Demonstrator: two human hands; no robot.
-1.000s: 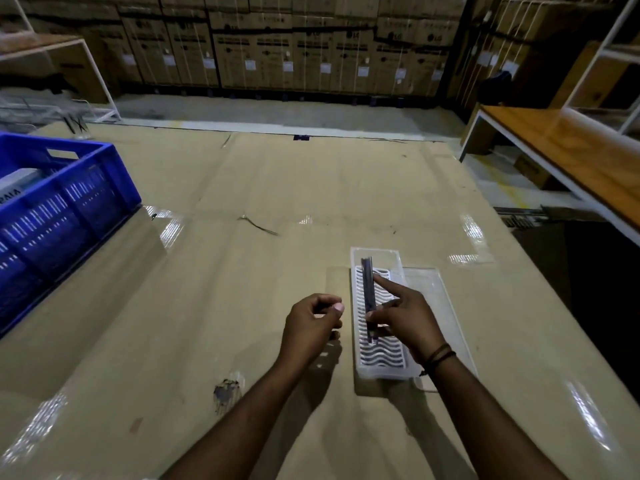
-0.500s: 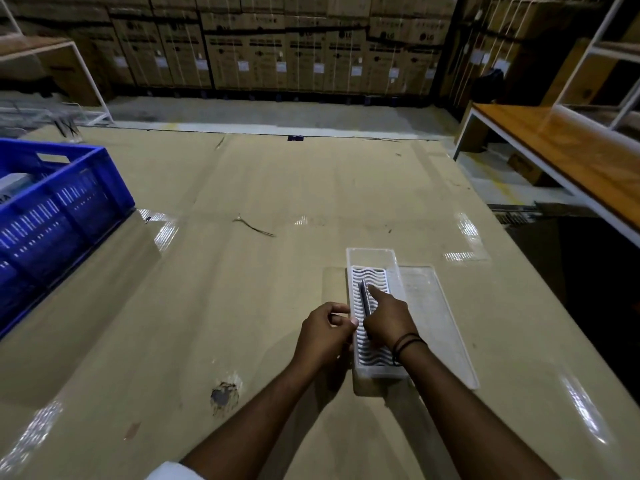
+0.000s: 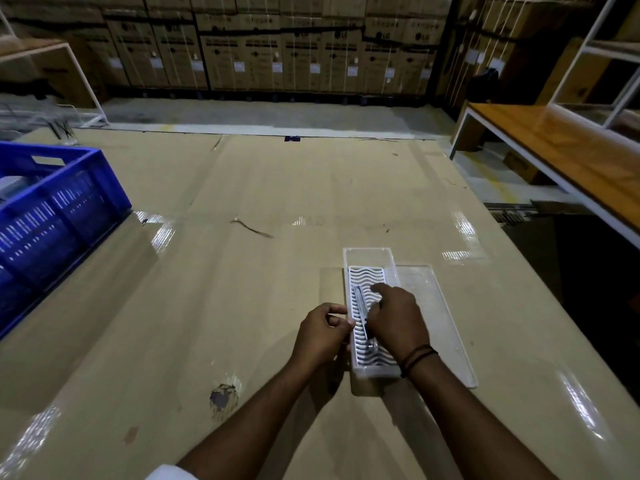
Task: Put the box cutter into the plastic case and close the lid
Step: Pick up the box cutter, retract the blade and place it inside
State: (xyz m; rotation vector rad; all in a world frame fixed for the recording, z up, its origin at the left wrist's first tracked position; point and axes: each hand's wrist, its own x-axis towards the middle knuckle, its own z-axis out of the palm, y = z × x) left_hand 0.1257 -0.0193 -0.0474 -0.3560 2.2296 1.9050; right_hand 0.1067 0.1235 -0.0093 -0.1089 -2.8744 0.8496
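**Q:** What surface and room are shown?

**A:** A large glossy tan table (image 3: pixel 263 306) fills the head view. Beyond its far edge, at 12 o'clock, stands a wall of stacked brown cardboard cartons (image 3: pixel 277 46). At 2 o'clock is an orange wooden bench on a white metal frame (image 3: pixel 561 157); at 9 o'clock, on the table, is a blue slotted plastic crate (image 3: pixel 52 216). A small scuffed patch (image 3: pixel 221 398) marks the tabletop at 7 o'clock.

**Q:** Where are the task's things?

**A:** The clear rectangular plastic case with a white wavy-slotted insert (image 3: pixel 369 271) lies at about 4 o'clock from the table's middle. Its clear flat lid (image 3: pixel 440 320) lies open on the table, touching the case's right side. The slim dark grey box cutter (image 3: pixel 361 308) lies lengthwise on the insert, inside the case.

**Q:** How are the hands?

**A:** The right hand (image 3: pixel 398 323) reaches over the case palm down, index finger extended toward 11 o'clock, the other fingers curled against the box cutter's near half. Whether it grips or only presses the tool cannot be told. The left hand (image 3: pixel 322 332) is loosely curled, fingertips at the case's left rim and seemingly touching it. Both forearms enter from 6 o'clock; dark cord bands (image 3: pixel 417 358) circle the right wrist.
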